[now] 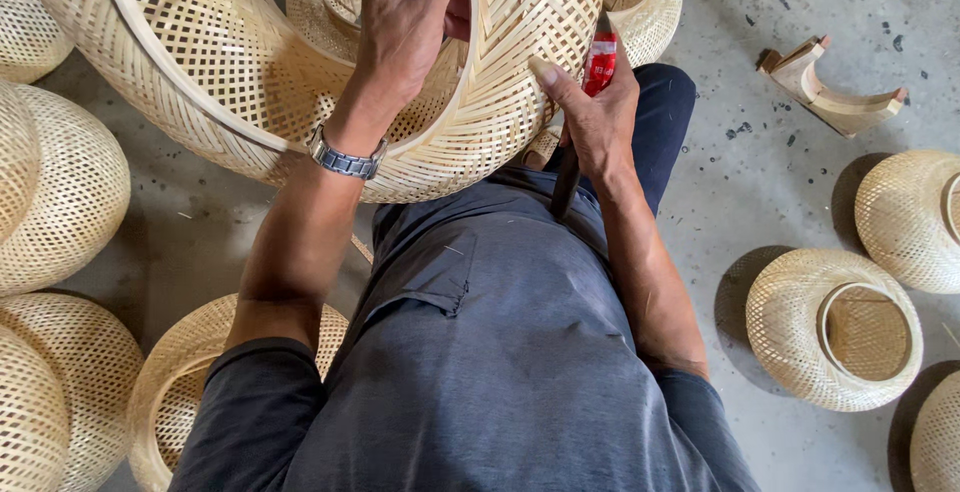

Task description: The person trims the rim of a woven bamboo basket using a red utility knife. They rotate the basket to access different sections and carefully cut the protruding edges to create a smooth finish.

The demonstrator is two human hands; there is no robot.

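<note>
Hands are both busy on the big woven bamboo shade [300, 72], which sits tilted in my lap, up at the top of the view. Left hand [405, 12], steel watch [345, 160] on the wrist, reaches over the rim with fingers curled on the weave. Right hand [590, 117] presses its thumb on the shade's edge while gripping a dark-handled tool [566, 182] with a red part up top. Finished shades [835, 327] sit all around on the concrete floor [760, 182], plus a curved wooden block [830, 87] off to the right.
</note>
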